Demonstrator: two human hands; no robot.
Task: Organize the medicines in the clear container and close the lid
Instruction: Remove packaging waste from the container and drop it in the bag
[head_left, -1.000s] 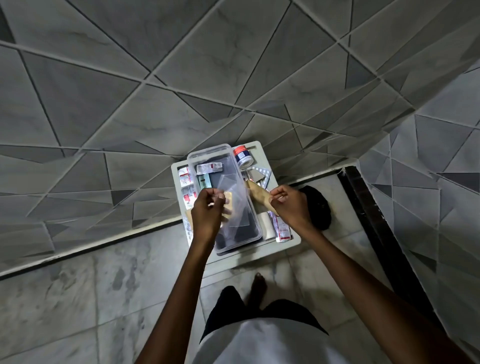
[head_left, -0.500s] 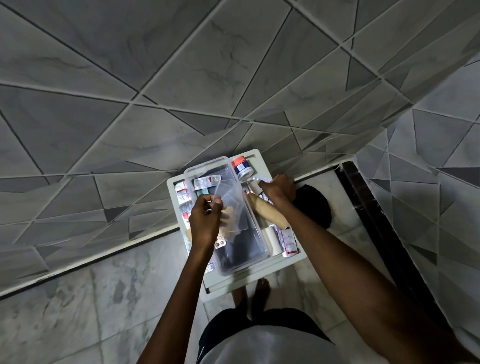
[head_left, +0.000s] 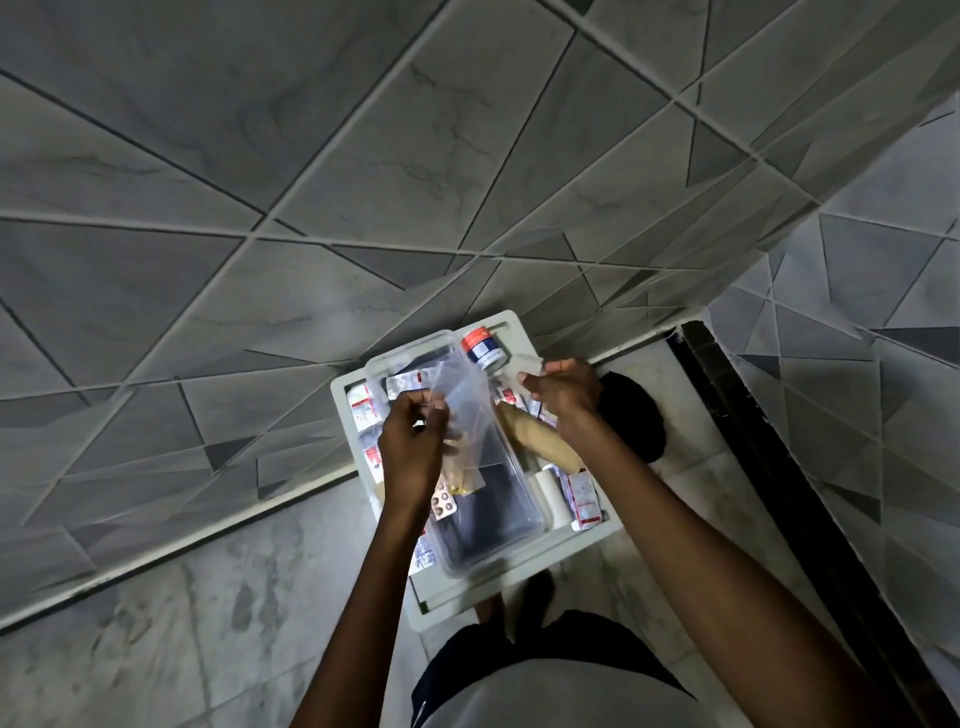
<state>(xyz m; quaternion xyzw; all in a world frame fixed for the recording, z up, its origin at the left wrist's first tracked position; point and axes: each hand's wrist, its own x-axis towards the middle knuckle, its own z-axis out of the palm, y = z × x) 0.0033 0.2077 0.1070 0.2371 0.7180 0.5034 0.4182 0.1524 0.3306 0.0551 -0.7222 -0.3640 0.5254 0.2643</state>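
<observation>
A clear container lies open on a small white table, with a blister strip and other medicine packs inside. Over its far half, my left hand pinches a clear plastic bag. To the right, my right hand holds a small pale packet near a jar with an orange cap. A tan paper packet rests beside the container. Red and white medicine strips lie along its left side, and more packs along its right.
The table stands against a grey tiled wall in a corner. A black round object sits on the floor just right of the table. A dark strip runs along the right wall. My bare foot shows below the table's near edge.
My right hand has drawn back from the items by the jar with a small pale packet in its fingers. My left hand keeps hold of the clear bag. The view shifted slightly.
</observation>
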